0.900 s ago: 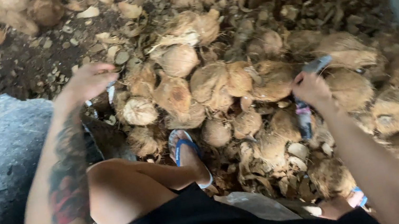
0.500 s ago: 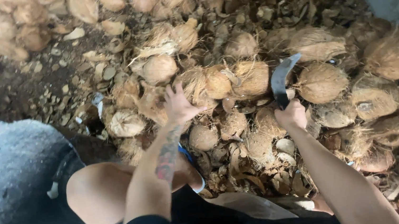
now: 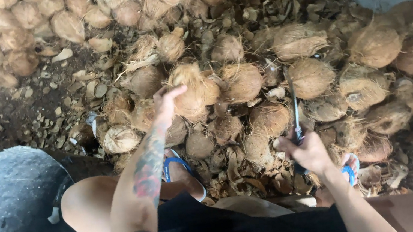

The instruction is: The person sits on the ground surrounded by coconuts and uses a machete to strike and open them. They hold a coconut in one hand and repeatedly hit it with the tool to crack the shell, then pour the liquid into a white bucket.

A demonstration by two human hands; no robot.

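Coconut (image 3: 195, 91), brown and hairy with husk fibre, sits near the front of a big heap of coconuts (image 3: 320, 67) spread across the ground before you, and your left hand (image 3: 166, 101) reaches out to it with fingers spread wide, fingertips touching its left side but not yet closed around it. Your right hand (image 3: 308, 150) is wrapped tight around the handle of a knife (image 3: 294, 108), its blade pointing up and away from you over the pile; the blade shows edge-on, so its shape is hard to judge. You are seated low, with one bare knee (image 3: 79, 199) forward and a foot in a blue sandal (image 3: 181, 167) resting among loose husk scraps (image 3: 237, 169). The risk as it looks: the coconut is round and wedged among others, so a loose grip could let it roll or bring neighbours tumbling toward your foot. The bare blade also stands near your reaching forearm and legs.
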